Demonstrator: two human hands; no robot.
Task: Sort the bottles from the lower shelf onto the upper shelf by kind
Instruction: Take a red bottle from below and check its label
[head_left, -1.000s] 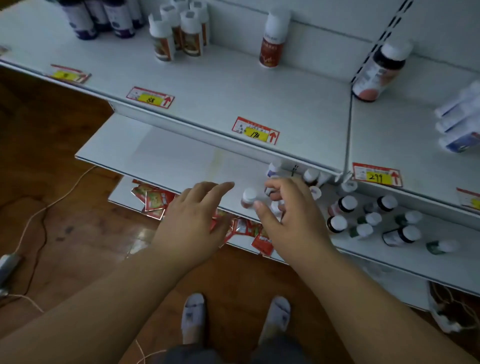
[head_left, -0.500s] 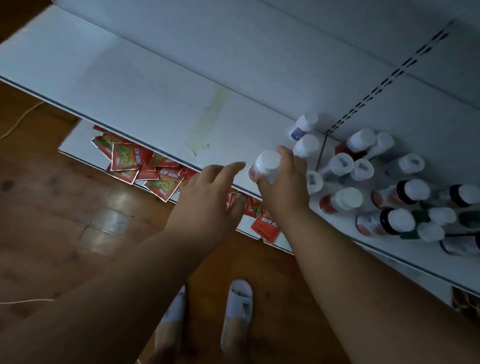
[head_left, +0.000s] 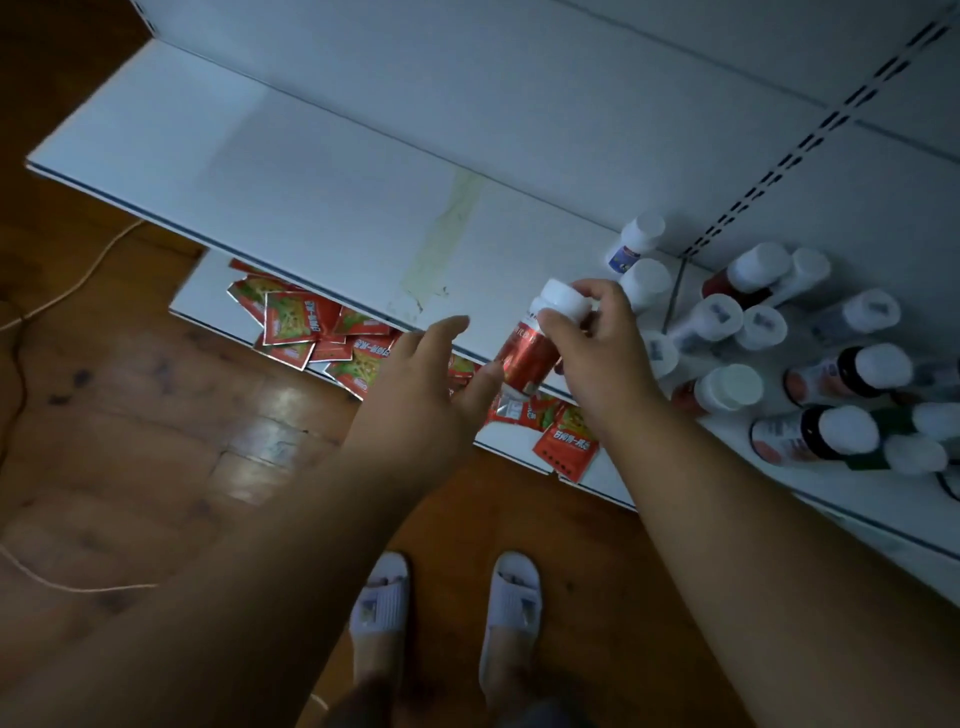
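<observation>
Seen from the head camera, looking down over a white shelf (head_left: 322, 197) of a store rack. Right hand (head_left: 597, 353) curled round a red bottle (head_left: 530, 358) with a white cap (head_left: 561, 301), fingers and thumb pinching at the cap end, bottle tilted and lifted clear of the shelf, just over its front edge. Left hand (head_left: 421, 384) just left of the red bottle, fingers straight and loosely spread, holding nothing; whether its fingertips (head_left: 488, 379) touch the bottle's base cannot be told.

To the right of the red bottle, a cluster of white-capped bottles (head_left: 753, 332) standing close together on the shelf, near the slotted rack upright (head_left: 810, 135). Among them, a small one with a blue label (head_left: 631, 244) at the back, some with red labels, two with black necks (head_left: 841, 374) further right, and dark green ones (head_left: 914, 436) at the far right, blurred. Left of the red bottle, bare shelf with a faint greenish stain (head_left: 447, 228).

Below the red bottle, on a lower board (head_left: 208, 296), a scatter of red sachets (head_left: 296, 322) overlapping one another, one red sachet (head_left: 569, 447) hanging over the board's edge. Further below, wooden floor (head_left: 156, 415), a thin cord (head_left: 78, 275) to the left, and two feet in white slippers (head_left: 447, 613) straight under the red bottle.
</observation>
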